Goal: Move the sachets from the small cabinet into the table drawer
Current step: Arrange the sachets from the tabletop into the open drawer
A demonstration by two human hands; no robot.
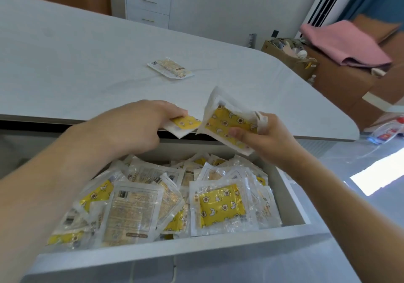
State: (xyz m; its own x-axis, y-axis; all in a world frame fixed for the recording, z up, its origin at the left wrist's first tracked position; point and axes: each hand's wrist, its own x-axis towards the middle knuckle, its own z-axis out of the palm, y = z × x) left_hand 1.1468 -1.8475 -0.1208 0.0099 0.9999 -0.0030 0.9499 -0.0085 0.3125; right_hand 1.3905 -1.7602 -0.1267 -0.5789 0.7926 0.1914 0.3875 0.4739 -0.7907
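Note:
The table drawer stands pulled out below me, filled with several clear sachets with yellow printed pads. My left hand grips one yellow sachet above the drawer's back edge. My right hand holds a small stack of sachets, tilted up, just to the right of the left one. One more sachet lies flat on the white tabletop. The small white cabinet with two shut drawers stands against the far wall.
A pink cloth lies on brown boxes at the right. An open cardboard box of clutter sits beyond the table's rounded corner. A white unit with dark slats stands at top right.

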